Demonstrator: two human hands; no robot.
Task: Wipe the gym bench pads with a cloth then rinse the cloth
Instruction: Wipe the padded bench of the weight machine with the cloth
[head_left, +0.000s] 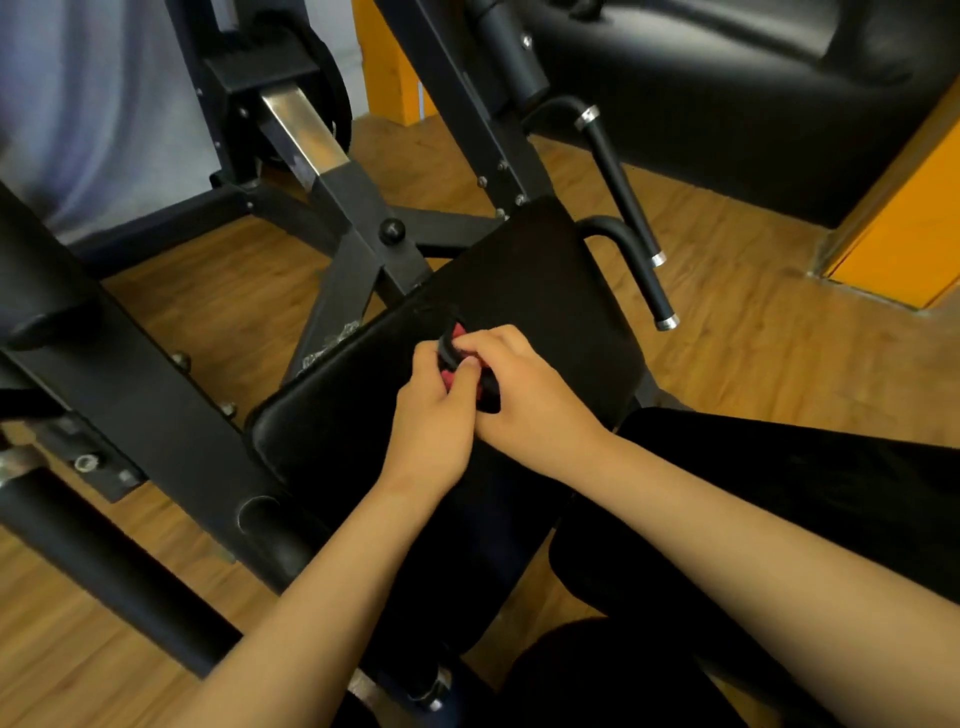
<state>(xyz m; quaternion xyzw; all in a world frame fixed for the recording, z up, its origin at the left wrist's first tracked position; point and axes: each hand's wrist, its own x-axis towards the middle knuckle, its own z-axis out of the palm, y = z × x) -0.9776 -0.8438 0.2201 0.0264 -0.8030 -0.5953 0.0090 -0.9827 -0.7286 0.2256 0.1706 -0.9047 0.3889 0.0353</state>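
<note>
Left hand (431, 415) and right hand (524, 395), fingers (493, 338) curled, pinch a red-and-black cloth (457, 332) above the bench pad (519, 270); seemingly soft, light, best bunched.

Single view only, worn on the head, facing forward and tilted steeply down. Aimed at the black seat pad (545, 291) of a gym machine, with the left hand (431, 415) and right hand (524, 384) meeting near mid-frame on a red-and-black cloth (460, 364). Sits close in: forearms rising from the bottom edge and filling much of the lower half, dark-clothed legs (779, 493) just beneath the lens at lower right. Wide-angle, so takes in plenty around the pad — the machine frame (156, 405) sweeping down the left, wooden floor (753, 332) to the right, an orange wall (904, 228) at the far right edge, black upholstery (727, 104) across the top.
</note>
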